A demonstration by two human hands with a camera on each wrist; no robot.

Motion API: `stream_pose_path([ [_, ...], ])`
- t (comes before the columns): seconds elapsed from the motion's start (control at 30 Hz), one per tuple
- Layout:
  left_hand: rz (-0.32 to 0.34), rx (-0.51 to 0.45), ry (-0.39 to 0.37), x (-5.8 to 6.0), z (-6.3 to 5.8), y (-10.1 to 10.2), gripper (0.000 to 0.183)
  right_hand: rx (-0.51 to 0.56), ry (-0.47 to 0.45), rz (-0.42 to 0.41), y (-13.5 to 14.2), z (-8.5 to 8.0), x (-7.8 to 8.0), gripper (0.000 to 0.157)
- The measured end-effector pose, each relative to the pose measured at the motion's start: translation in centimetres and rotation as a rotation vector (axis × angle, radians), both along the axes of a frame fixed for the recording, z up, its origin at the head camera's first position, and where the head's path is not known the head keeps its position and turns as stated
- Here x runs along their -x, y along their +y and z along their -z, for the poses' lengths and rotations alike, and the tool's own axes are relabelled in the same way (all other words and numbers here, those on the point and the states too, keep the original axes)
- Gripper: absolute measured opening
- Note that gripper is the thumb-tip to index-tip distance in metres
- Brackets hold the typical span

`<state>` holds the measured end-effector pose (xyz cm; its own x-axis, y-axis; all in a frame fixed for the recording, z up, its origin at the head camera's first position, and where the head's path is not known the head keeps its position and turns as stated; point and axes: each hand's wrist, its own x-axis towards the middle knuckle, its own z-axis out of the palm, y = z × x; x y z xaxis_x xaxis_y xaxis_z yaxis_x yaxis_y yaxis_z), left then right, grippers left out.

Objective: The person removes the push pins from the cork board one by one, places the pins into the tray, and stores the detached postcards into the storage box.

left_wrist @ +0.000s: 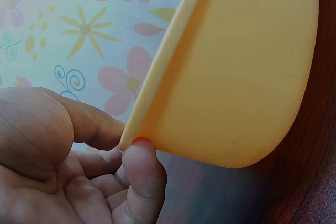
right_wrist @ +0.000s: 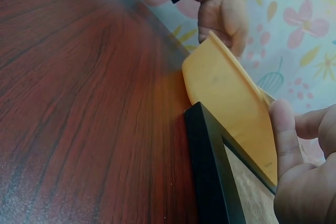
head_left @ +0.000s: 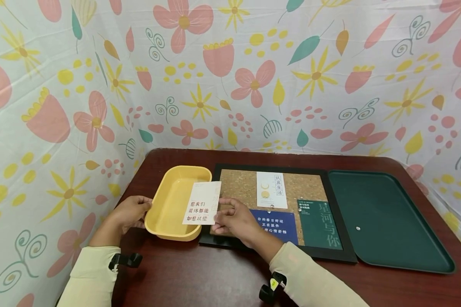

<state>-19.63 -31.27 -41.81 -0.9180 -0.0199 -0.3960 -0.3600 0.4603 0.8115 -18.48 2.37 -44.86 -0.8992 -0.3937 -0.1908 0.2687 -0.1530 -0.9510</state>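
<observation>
My left hand (head_left: 132, 213) pinches the left rim of a yellow plastic bin (head_left: 173, 232), thumb and finger on its edge in the left wrist view. My right hand (head_left: 238, 221) holds a white card (head_left: 201, 204) with red-brown Chinese writing by its right edge, above the right side of the bin. Beneath that hand lies a black-framed corkboard (head_left: 238, 183). A white card with a moon drawing (head_left: 272, 189), a blue card (head_left: 278, 226) partly hidden by the hand, and a dark green card (head_left: 319, 224) are on it. Small pins (head_left: 270, 207) show near their edges.
A dark green tray (head_left: 392, 213) stands right of the corkboard with a small pin (head_left: 358, 228) in it. All sit on a reddish-brown wooden table (head_left: 199, 273). Flower-printed cloth (head_left: 253, 85) hangs behind the table and at its left and right sides.
</observation>
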Motion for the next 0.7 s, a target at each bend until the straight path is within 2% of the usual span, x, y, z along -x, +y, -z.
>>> stream_pose_path([
  [0.7, 0.004, -0.001, 0.016, -0.15, -0.12, -0.04, 0.040, -0.029, 0.009, -0.014, -0.04, 0.19, -0.15, 0.059],
])
